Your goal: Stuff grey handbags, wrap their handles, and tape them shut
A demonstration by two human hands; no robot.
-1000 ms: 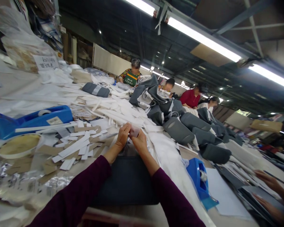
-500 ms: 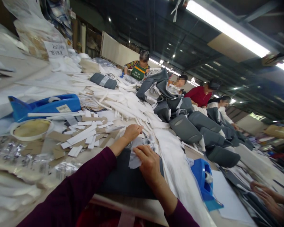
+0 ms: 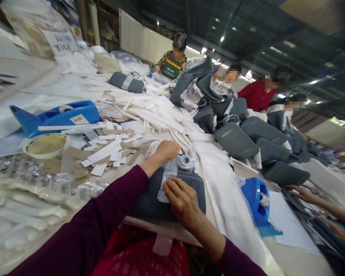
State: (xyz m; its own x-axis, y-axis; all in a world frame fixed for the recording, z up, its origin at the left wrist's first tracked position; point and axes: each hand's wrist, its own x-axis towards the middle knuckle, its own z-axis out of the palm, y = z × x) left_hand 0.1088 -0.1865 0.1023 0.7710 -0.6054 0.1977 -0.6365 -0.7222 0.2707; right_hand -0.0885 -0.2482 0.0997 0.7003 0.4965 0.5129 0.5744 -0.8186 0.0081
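Note:
A dark grey padded bag [image 3: 189, 188] lies flat in front of me at the table's edge. Across its top runs a thin, translucent whitish strip [image 3: 167, 178]. My left hand [image 3: 167, 151] is closed in a fist at the bag's far side, where the strip's far end meets it; its fingertips are hidden. With bent fingers my right hand [image 3: 182, 197] pinches the strip's near part against the bag. Beside the left fist, a light grey wrapped coil [image 3: 186, 163] sits at the bag's far edge.
Blue tape dispensers [image 3: 74, 115] [image 3: 257, 205] stand left and right. Cut card strips [image 3: 109, 151] and a tape roll [image 3: 46, 145] lie left. White foam pieces [image 3: 149, 111] cover the middle. Grey bags [image 3: 237, 140] pile up at right, with co-workers behind; a co-worker's hand [image 3: 301, 193] is at right.
My view has tilted down and shifted left. The left hand stays a fist at the far side, and the right hand stays on the strip. More of the bag and coil shows.

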